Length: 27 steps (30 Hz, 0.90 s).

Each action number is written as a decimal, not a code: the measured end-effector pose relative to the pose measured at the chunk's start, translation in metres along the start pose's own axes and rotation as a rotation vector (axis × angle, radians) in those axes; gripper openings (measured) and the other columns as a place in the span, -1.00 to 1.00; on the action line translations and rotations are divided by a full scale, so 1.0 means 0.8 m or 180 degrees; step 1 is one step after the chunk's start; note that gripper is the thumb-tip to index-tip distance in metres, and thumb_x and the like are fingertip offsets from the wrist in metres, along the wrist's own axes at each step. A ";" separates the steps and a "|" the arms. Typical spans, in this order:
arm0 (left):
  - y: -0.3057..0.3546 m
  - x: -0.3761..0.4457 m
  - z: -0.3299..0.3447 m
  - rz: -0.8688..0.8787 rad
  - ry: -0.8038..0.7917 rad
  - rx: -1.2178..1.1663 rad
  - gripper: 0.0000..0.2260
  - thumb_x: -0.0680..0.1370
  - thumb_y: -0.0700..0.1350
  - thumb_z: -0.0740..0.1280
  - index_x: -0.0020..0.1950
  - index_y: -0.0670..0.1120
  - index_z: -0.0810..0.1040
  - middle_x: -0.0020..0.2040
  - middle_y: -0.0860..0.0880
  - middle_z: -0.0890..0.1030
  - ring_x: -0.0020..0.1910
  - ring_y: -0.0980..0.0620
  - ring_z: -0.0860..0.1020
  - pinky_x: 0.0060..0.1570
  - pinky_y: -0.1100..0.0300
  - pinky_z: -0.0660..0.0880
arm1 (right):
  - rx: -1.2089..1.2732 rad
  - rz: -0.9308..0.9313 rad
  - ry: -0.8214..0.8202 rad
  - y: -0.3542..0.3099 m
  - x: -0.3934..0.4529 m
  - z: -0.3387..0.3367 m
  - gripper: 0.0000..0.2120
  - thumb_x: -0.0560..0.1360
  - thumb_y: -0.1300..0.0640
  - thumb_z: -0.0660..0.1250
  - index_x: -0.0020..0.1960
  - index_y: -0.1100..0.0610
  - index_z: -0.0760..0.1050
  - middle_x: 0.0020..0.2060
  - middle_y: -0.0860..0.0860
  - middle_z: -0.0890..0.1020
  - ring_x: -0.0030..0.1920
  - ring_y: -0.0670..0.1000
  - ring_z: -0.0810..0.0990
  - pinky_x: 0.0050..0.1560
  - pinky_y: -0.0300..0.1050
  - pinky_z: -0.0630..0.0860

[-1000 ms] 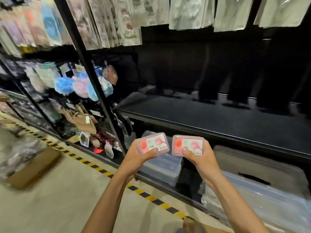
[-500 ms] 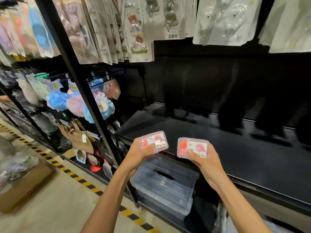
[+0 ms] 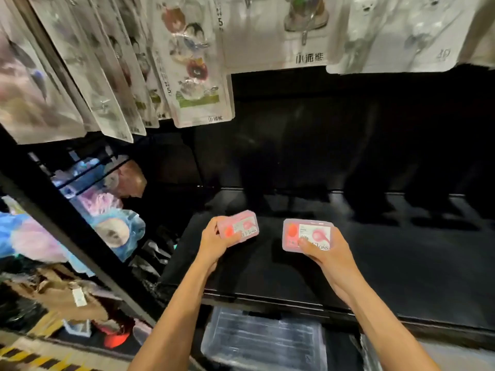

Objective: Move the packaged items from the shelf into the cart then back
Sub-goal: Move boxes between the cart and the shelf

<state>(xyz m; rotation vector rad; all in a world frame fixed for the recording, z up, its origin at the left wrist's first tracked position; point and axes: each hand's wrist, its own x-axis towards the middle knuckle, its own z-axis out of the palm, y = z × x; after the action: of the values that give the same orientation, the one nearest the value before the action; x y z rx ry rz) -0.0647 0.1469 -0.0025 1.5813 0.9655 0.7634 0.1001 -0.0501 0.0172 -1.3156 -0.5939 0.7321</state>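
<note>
Around: hanging blister packs [image 3: 198, 76] overhead, mesh sponges [image 3: 117, 231] left, clear storage bin [image 3: 262, 341] below the black shelf [image 3: 401, 263].
Pink floss boxes: two, held over the shelf.
Left hand [image 3: 214, 241]: fingers clamped on left box [image 3: 238, 227].
Right hand [image 3: 325, 250]: gripping right box [image 3: 308, 234].

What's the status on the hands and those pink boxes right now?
Left hand gripping one pink floss box; right hand gripping the other. Both held over the black shelf. Nothing blocking the shelf ahead.
</note>
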 end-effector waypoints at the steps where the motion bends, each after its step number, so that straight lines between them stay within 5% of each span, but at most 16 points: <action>1: -0.007 0.016 -0.005 -0.0003 -0.0025 0.0067 -0.63 0.34 -0.27 0.54 0.03 -0.04 0.49 -0.03 0.04 0.55 -0.10 0.16 0.53 -0.22 0.35 0.45 | -0.0007 -0.0011 0.0055 0.002 0.004 0.009 -0.67 0.39 0.24 0.49 0.08 -0.02 0.51 0.00 -0.03 0.66 0.04 -0.03 0.64 0.05 -0.06 0.58; 6: -0.037 0.069 -0.014 0.0011 -0.0265 0.0133 -0.64 0.36 -0.39 0.48 0.04 -0.13 0.45 -0.10 0.02 0.59 -0.16 0.18 0.56 -0.24 0.42 0.48 | 0.0039 0.0039 0.0283 0.021 0.026 0.042 -0.62 0.37 0.22 0.51 0.15 0.05 0.50 0.02 0.00 0.67 0.07 0.02 0.65 0.08 -0.02 0.59; 11: -0.061 0.105 -0.013 0.0176 -0.0513 0.0431 -0.69 0.37 -0.27 0.51 -0.04 0.00 0.48 -0.12 0.03 0.62 -0.17 0.04 0.57 -0.14 0.14 0.51 | -0.0023 0.0172 0.0529 0.040 0.041 0.052 -0.50 0.32 0.16 0.57 0.20 0.05 0.47 0.09 0.03 0.64 0.12 0.06 0.62 0.17 0.14 0.55; 16: -0.061 0.118 -0.007 0.0305 -0.0232 0.0610 -0.58 0.32 -0.23 0.56 0.10 -0.07 0.49 -0.05 0.08 0.57 -0.10 0.19 0.54 -0.18 0.56 0.39 | -0.0096 0.0151 0.0647 0.042 0.052 0.050 -0.49 0.32 0.14 0.57 0.20 0.06 0.47 0.09 0.04 0.63 0.11 0.05 0.62 0.16 0.10 0.56; 20: -0.065 0.121 -0.005 0.0302 -0.0027 0.0467 -0.60 0.29 -0.27 0.58 0.03 -0.11 0.52 -0.12 0.07 0.59 -0.17 0.28 0.55 -0.17 0.50 0.47 | -0.0018 0.0072 0.0672 0.039 0.060 0.051 -0.45 0.24 0.07 0.55 0.19 0.07 0.49 0.08 0.05 0.64 0.10 0.06 0.63 0.14 0.07 0.57; 24: -0.059 0.141 0.001 0.0196 -0.0065 0.0413 -0.59 0.29 -0.26 0.59 0.08 -0.16 0.58 -0.08 0.03 0.61 -0.14 0.15 0.59 -0.04 0.23 0.56 | 0.0022 0.0030 0.0707 0.041 0.072 0.053 -0.51 0.31 0.15 0.57 0.19 0.08 0.50 0.08 0.07 0.65 0.11 0.08 0.63 0.16 0.11 0.56; 27: -0.058 0.148 0.007 0.0339 -0.0075 0.0429 -0.62 0.31 -0.27 0.57 0.09 -0.16 0.59 -0.12 0.10 0.60 -0.16 0.19 0.58 -0.11 0.43 0.50 | 0.0005 0.0021 0.0740 0.045 0.078 0.056 -0.43 0.23 0.03 0.59 0.18 0.07 0.50 0.09 0.06 0.64 0.11 0.08 0.63 0.16 0.13 0.55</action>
<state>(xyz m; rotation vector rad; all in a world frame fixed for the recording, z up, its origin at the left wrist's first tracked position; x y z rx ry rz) -0.0136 0.2531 -0.0502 1.7666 0.9378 0.7647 0.1014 0.0299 -0.0120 -1.3787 -0.4020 0.5743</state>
